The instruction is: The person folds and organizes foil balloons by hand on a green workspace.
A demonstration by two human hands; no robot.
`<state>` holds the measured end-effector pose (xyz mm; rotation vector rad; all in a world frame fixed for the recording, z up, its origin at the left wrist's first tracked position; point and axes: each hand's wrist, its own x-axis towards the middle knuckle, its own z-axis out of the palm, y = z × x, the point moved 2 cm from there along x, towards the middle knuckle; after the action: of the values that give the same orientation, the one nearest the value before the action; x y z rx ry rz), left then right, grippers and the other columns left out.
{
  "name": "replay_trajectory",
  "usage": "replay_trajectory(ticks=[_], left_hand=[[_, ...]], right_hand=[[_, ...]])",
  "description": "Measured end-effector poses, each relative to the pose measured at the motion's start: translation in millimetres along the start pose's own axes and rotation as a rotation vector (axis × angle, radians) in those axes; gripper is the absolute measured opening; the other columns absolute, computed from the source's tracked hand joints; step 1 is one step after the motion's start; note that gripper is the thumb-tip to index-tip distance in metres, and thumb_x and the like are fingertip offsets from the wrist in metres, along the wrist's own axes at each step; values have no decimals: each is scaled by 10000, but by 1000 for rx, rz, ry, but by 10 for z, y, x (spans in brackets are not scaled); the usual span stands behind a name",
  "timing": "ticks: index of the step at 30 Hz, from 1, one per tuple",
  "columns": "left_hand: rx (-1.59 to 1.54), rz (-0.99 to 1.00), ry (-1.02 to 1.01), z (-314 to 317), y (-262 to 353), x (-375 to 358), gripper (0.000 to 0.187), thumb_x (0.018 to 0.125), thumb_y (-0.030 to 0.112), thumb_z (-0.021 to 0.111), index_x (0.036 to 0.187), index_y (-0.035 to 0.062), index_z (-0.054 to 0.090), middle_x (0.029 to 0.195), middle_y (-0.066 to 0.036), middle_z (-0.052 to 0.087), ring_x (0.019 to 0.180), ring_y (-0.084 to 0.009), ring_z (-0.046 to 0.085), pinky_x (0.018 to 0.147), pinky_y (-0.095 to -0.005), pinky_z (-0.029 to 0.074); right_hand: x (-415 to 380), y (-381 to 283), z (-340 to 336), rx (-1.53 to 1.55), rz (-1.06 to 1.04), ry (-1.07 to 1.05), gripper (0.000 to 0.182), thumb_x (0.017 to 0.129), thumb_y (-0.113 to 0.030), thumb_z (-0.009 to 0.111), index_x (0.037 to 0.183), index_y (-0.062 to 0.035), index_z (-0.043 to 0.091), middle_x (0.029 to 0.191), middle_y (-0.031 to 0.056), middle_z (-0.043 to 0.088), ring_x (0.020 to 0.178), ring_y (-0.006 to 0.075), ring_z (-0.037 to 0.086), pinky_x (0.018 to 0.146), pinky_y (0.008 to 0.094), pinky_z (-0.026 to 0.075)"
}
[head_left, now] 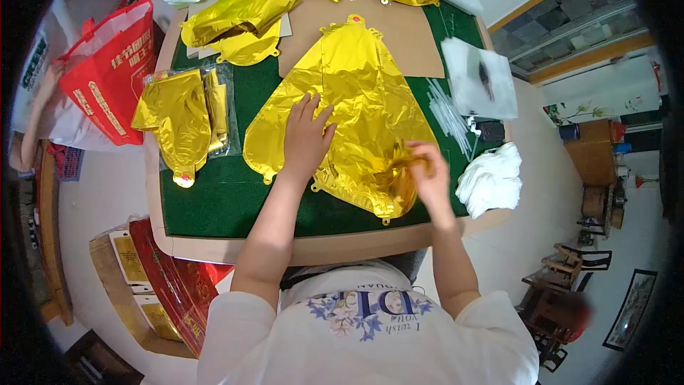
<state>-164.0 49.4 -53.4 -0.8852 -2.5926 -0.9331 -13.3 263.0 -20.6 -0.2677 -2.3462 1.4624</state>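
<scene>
gold foil balloon [356, 75] spread out beneath both hands; left hand [306, 141] rests flat-fingered on it, seemingly to steady it, right hand [430, 177] pinches its crumpled side, perhaps for control.

On the green-topped bench [214, 207], a large gold foil balloon [354, 93] lies centrally, its far end over a flat brown cardboard sheet [413, 46]. Left of it lies a smaller gold foil balloon [177, 115]; right, thin white plastic sticks [449, 115], then a translucent white plastic bag [500, 85] farther right. A crumpled white pile [489, 182] lies near right.
</scene>
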Motion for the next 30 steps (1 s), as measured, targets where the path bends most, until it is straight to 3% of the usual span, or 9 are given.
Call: replay_trajectory(ticks=[2, 5, 7, 10, 13, 18, 23, 25, 30], left_hand=[[6, -6, -11, -1, -3, 0, 341, 845, 209, 644, 1166, 95, 620, 1287, -153, 519, 1276, -331, 409, 1079, -473, 313], [-1, 5, 4, 27, -26, -3, 336, 845, 201, 643, 1163, 93, 622, 1284, -153, 520, 1272, -332, 411, 1079, -469, 313], [-3, 7, 1, 25, -26, 3, 334, 845, 195, 641, 1162, 92, 622, 1280, -154, 522, 1270, -334, 413, 1078, -470, 314], [-1, 29, -2, 40, -30, -10, 333, 843, 187, 640, 1161, 90, 622, 1272, -157, 525, 1267, -338, 415, 1074, -476, 316], [4, 40, 9, 43, -44, -3, 334, 841, 185, 641, 1159, 88, 622, 1267, -160, 527, 1266, -343, 416, 1070, -483, 317], [-8, 29, 7, 52, -53, 2, 349, 841, 185, 643, 1176, 90, 609, 1264, -159, 528, 1266, -347, 416, 1067, -491, 317], [-52, -5, 17, 52, -53, 27, 468, 856, 176, 621, 1290, 56, 492, 1282, -153, 521, 1267, -334, 420, 1076, -478, 309], [-36, -2, 3, 54, -49, 33, 482, 859, 172, 615, 1301, 46, 471, 1286, -152, 520, 1265, -331, 422, 1077, -475, 308], [-26, 0, -1, 45, -44, 31, 485, 866, 156, 596, 1312, 33, 448, 1291, -149, 517, 1262, -329, 424, 1078, -469, 308]], right_hand=[[-49, 303, -370, 201, 112, 177, 203, 802, 106, 487, 912, -58, 536, 1090, 117, 622, 1042, 199, 565, 934, 294, 416], [13, 476, -745, 54, 47, 489, 266, 785, 141, 438, 943, -37, 556, 1081, 113, 619, 1035, 207, 579, 958, 305, 416], [161, 108, -564, -85, -64, 364, 377, 703, 170, 384, 989, -10, 552, 1079, 138, 617, 1073, 247, 581, 969, 347, 418], [410, -94, -119, -439, -143, 63, 364, 784, 90, 432, 1103, -5, 580, 1194, 161, 593, 1148, 313, 549, 1004, 347, 399], [606, 166, 75, -667, -282, -65, 300, 867, 14, 514, 1155, -16, 593, 1265, 169, 559, 1203, 327, 504, 1015, 376, 398], [725, 271, -8, -630, -339, -88, 279, 878, 13, 522, 1142, -20, 605, 1231, 168, 582, 1173, 327, 532, 1005, 399, 410], [607, 255, -143, -505, -324, -60, 235, 861, 31, 524, 1071, -12, 621, 1157, 156, 625, 1115, 339, 575, 972, 416, 440], [486, 172, -138, -504, -452, -128, 224, 842, 43, 523, 1033, -13, 626, 1125, 147, 637, 1100, 332, 589, 974, 423, 442], [39, -112, 91, -563, -528, -260, 304, 814, 19, 555, 1104, -45, 619, 1174, 149, 612, 1157, 341, 552, 1030, 469, 386]])
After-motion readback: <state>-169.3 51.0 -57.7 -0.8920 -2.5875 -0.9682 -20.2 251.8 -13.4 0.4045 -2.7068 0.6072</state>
